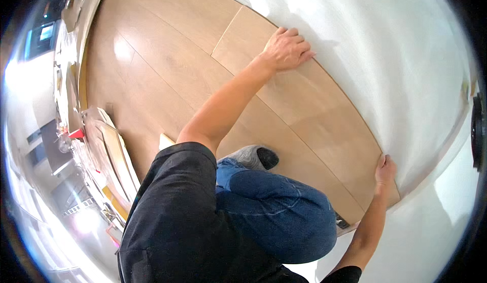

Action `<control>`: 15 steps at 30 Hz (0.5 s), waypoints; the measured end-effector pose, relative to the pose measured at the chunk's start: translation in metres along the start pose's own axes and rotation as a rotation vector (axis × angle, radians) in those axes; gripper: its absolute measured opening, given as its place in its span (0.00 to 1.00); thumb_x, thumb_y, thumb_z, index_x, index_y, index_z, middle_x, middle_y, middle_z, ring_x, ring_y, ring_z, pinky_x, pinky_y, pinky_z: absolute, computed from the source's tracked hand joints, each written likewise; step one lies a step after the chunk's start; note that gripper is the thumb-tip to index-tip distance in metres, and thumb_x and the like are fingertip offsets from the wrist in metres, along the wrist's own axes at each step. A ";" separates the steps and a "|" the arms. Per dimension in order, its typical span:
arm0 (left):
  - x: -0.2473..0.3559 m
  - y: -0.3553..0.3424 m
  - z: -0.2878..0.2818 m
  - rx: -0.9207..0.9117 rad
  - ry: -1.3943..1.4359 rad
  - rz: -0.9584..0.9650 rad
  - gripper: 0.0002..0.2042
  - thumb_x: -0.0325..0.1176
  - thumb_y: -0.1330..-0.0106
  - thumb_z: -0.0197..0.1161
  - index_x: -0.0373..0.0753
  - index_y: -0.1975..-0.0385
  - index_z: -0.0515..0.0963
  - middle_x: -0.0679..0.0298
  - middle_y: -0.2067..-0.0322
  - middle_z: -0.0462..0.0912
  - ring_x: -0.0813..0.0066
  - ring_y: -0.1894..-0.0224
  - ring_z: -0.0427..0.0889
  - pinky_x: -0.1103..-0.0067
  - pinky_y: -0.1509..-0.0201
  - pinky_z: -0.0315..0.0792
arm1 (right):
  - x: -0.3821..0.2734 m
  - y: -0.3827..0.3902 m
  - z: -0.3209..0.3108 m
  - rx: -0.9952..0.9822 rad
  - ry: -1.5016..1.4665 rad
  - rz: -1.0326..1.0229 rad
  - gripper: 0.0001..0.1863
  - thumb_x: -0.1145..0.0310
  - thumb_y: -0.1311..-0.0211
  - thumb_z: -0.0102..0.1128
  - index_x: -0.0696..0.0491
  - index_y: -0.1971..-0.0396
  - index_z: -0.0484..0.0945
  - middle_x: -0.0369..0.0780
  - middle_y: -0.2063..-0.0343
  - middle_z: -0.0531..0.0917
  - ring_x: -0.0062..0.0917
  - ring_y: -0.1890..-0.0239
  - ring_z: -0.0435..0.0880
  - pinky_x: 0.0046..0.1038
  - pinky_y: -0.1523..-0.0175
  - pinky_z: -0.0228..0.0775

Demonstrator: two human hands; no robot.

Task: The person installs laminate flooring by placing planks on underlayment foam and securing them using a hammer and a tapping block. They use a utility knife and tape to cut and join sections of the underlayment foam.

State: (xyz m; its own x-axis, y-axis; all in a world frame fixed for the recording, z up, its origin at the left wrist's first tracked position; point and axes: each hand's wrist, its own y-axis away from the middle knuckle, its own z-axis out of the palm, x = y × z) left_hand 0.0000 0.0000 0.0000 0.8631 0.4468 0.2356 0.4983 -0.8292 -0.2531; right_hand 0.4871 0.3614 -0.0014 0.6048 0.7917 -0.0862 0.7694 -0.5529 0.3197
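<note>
I kneel on a light oak-look plank floor (pixel 162 64). My left hand (pixel 289 48) has its fingers curled over the long outer edge of a plank (pixel 314 100) beside the white underlay (pixel 395 49). Farther along that same edge, near the plank's right end, my right hand (pixel 385 170) grips it with bent fingers. The plank lies against the neighboring row, with a short seam across the row beyond my left hand. My fingertips are partly hidden at the edge.
Stacked loose planks and cut pieces (pixel 109 146) lie along the floor's left side, with a small red object (pixel 76 134) among them. My socked foot (pixel 253 157) and jeans-clad knee (pixel 299 217) rest behind the gripped plank. A white wall (pixel 441 217) stands at the lower right.
</note>
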 end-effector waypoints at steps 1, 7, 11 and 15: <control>-0.001 0.001 -0.004 -0.040 -0.005 -0.015 0.14 0.47 0.29 0.63 0.46 0.73 0.85 0.72 0.71 0.86 0.71 0.56 0.81 0.68 0.45 0.71 | -0.004 0.005 -0.004 0.019 -0.009 -0.034 0.25 0.48 0.25 0.51 0.56 0.72 0.76 0.55 0.75 0.80 0.54 0.70 0.81 0.48 0.66 0.71; -0.003 0.007 -0.013 0.106 0.046 0.014 0.14 0.42 0.28 0.60 0.45 0.75 0.82 0.67 0.71 0.85 0.64 0.58 0.82 0.63 0.48 0.71 | -0.048 0.016 -0.019 0.075 -0.046 0.078 0.22 0.54 0.25 0.51 0.58 0.71 0.74 0.53 0.73 0.79 0.55 0.67 0.78 0.49 0.63 0.69; -0.011 -0.003 0.024 0.017 -0.022 0.041 0.12 0.42 0.28 0.60 0.46 0.70 0.84 0.64 0.62 0.89 0.61 0.51 0.83 0.59 0.40 0.71 | -0.050 0.017 -0.013 0.066 -0.073 0.178 0.23 0.50 0.24 0.51 0.56 0.61 0.84 0.51 0.65 0.86 0.51 0.60 0.83 0.47 0.56 0.74; -0.072 0.028 0.053 0.204 -0.169 0.335 0.07 0.39 0.29 0.62 0.45 0.66 0.82 0.63 0.67 0.85 0.61 0.59 0.83 0.58 0.46 0.73 | -0.061 0.010 0.007 0.163 -0.128 0.204 0.23 0.50 0.30 0.58 0.57 0.72 0.84 0.48 0.68 0.86 0.49 0.64 0.83 0.47 0.57 0.73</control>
State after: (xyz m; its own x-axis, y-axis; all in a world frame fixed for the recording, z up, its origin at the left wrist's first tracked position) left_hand -0.0441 -0.0374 -0.0741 0.9728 0.2273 -0.0442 0.1799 -0.8621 -0.4738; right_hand 0.4596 0.3060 0.0010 0.7634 0.6265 -0.1575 0.6460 -0.7399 0.1877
